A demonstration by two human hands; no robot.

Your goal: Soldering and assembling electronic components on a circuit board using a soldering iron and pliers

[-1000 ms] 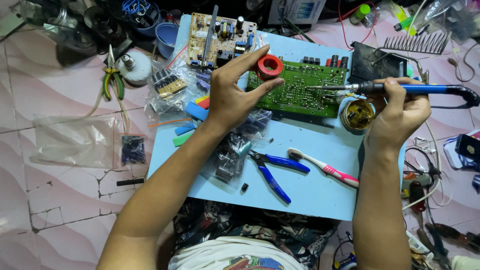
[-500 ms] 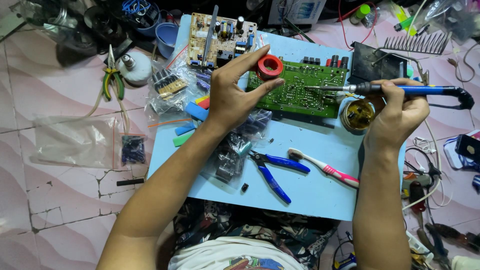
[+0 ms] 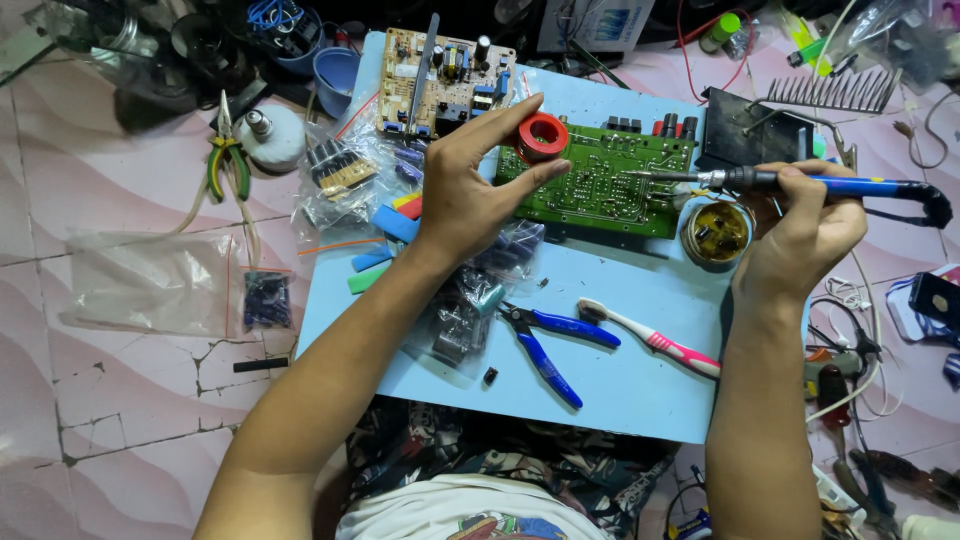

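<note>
**Hidden, cropped and unreadable**

Left end of the green circuit board [image 3: 600, 185] covered by the left hand [image 3: 470, 195]. Middle of the soldering iron [image 3: 800, 183] wrapped out of sight inside the right hand [image 3: 800, 235]. Component bags [image 3: 470, 310] partly buried beneath the left forearm. Solder joints too small to make out. Both elbows cut off at the bottom edge; cables and tools cropped at right.

Light-blue board [image 3: 640, 370] on tiled floor [image 3: 120, 400]: cutters [image 3: 548, 338], toothbrush [image 3: 650, 340].
</note>
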